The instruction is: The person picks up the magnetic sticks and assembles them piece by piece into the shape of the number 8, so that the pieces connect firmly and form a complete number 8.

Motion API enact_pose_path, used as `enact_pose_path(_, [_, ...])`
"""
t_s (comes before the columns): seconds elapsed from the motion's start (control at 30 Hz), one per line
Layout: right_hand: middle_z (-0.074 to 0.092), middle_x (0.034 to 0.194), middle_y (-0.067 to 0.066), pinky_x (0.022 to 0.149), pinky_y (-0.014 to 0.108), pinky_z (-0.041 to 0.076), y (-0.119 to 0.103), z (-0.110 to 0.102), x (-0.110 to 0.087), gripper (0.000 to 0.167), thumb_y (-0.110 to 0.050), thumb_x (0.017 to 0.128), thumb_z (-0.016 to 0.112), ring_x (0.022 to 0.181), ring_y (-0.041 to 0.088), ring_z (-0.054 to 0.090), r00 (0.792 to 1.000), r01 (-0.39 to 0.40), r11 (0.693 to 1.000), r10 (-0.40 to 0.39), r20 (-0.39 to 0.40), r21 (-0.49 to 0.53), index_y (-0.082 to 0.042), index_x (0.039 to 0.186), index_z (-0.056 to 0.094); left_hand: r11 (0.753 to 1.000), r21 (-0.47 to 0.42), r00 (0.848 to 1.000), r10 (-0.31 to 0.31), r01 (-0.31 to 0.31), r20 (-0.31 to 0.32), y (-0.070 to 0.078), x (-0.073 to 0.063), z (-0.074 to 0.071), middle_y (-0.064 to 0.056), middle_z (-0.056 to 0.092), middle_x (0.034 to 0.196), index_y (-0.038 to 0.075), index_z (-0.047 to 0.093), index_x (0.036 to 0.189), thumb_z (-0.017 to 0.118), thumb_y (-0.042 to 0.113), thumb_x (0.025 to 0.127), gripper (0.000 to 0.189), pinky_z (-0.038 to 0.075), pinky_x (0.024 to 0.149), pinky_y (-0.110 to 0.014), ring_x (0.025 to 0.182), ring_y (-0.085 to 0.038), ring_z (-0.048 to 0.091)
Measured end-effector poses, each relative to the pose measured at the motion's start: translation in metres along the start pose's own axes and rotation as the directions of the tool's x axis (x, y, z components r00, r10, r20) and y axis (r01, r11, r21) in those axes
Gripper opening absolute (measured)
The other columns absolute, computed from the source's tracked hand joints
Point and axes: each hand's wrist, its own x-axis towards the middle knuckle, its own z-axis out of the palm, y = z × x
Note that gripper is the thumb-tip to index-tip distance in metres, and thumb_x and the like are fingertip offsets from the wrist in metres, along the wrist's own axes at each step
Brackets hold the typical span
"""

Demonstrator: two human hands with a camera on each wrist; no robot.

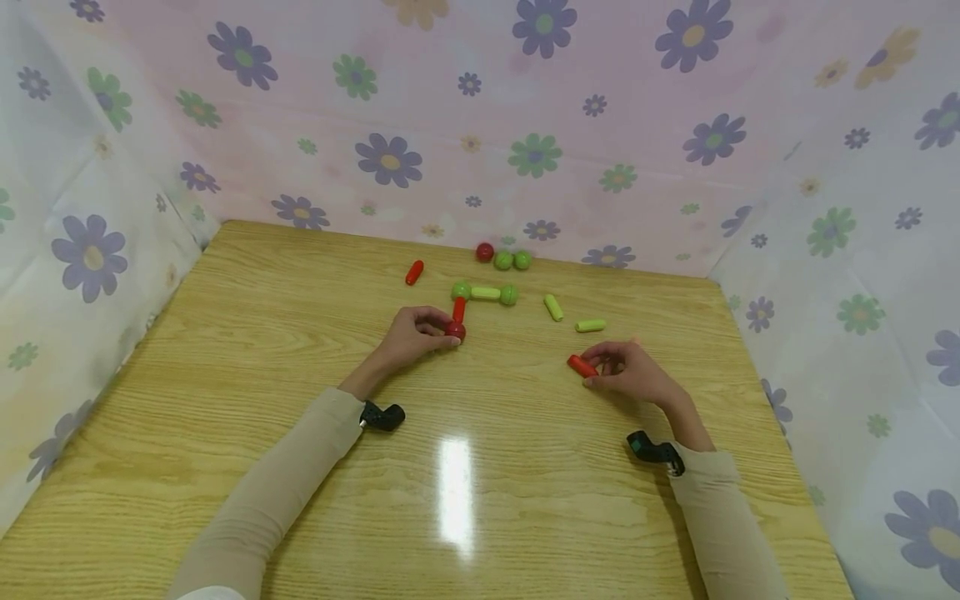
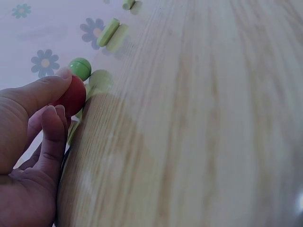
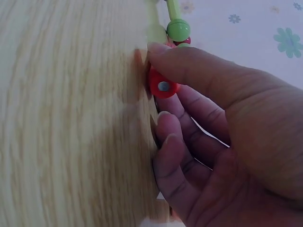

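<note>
My left hand [image 1: 408,337] pinches a red ball [image 1: 455,332] between thumb and fingers. From that ball a red rod [image 1: 459,310] runs back to a green ball [image 1: 461,291]. A light green rod [image 1: 486,293] joins this one to another green ball [image 1: 508,295] on its right, so the pieces form a corner. Off to the right, my right hand [image 1: 630,371] pinches a separate red rod [image 1: 581,365] just at the tabletop. In the right wrist view, the near end of that held rod [image 3: 164,86] shows a round silvery disc.
Behind the joined pieces lie a loose red ball [image 1: 485,252] and two green balls, one of them a green ball [image 1: 503,260]. A red rod [image 1: 415,272] lies back left. Two light green rods [image 1: 553,307] lie near my right hand. Flowered cloth [image 1: 540,158] encloses the wooden table [image 1: 525,483].
</note>
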Motion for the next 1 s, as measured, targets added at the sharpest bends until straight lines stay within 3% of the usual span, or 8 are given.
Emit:
enact_pose_path(0.3, [0.066, 0.085, 0.008, 0.062, 0.025, 0.046, 0.0, 0.003, 0.004, 0.03, -0.011, 0.088, 0.081, 0.068, 0.015, 0.054, 1.0, -0.029, 0.999, 0.029, -0.002, -0.025, -0.002, 0.115, 0.072, 1.0, -0.001, 1.0, 0.006, -0.006, -0.004, -0.002, 0.001, 0.001, -0.013, 0.071, 0.111, 0.003, 0.072, 0.114, 0.084, 0.014, 0.086, 0.032, 0.053, 0.07, -0.024, 0.085, -0.019, 0.065])
enact_pose_path(0.57, [0.069, 0.086, 0.009, 0.06, 0.025, 0.045, -0.001, 0.003, 0.002, 0.027, -0.013, 0.091, 0.078, 0.065, 0.014, 0.053, 1.0, -0.002, 0.999, 0.002, 0.005, -0.035, -0.004, 0.116, 0.075, 1.0, 0.008, 1.0, 0.013, -0.013, -0.003, 0.0, 0.0, 0.0, -0.013, 0.071, 0.11, 0.003, 0.072, 0.114, 0.084, 0.015, 0.087, 0.032, 0.053, 0.07, -0.024, 0.084, -0.019, 0.065])
enact_pose_path(0.7, [0.073, 0.096, 0.011, 0.062, 0.024, 0.045, -0.004, 0.004, 0.001, 0.026, -0.011, 0.095, 0.073, 0.068, 0.009, 0.054, 0.999, 0.032, 0.999, -0.031, 0.02, -0.017, 0.0, 0.119, 0.074, 1.0, 0.005, 1.0, 0.013, -0.013, -0.001, 0.0, 0.001, 0.0, -0.013, 0.071, 0.111, 0.003, 0.072, 0.114, 0.084, 0.016, 0.086, 0.033, 0.053, 0.072, -0.024, 0.085, -0.018, 0.065])
enact_pose_path(0.83, [0.072, 0.094, 0.011, 0.06, 0.023, 0.043, -0.005, 0.007, 0.004, 0.027, -0.014, 0.103, 0.062, 0.063, 0.005, 0.049, 0.999, 0.033, 0.999, -0.032, 0.027, -0.018, 0.002, 0.122, 0.071, 1.0, 0.01, 1.0, 0.012, -0.012, -0.007, -0.002, 0.002, 0.0, -0.012, 0.071, 0.111, 0.004, 0.072, 0.114, 0.085, 0.017, 0.086, 0.033, 0.053, 0.072, -0.024, 0.085, -0.018, 0.065])
enact_pose_path(1.0, [0.068, 0.088, 0.013, 0.058, 0.025, 0.044, -0.007, 0.012, 0.01, 0.029, -0.015, 0.108, 0.053, 0.062, 0.011, 0.049, 1.0, 0.014, 0.999, -0.014, 0.006, 0.036, 0.005, 0.123, 0.067, 1.0, 0.012, 1.0, 0.016, -0.016, -0.009, -0.003, 0.002, 0.001, -0.012, 0.071, 0.111, 0.005, 0.072, 0.114, 0.085, 0.016, 0.086, 0.033, 0.053, 0.071, -0.025, 0.085, -0.018, 0.066])
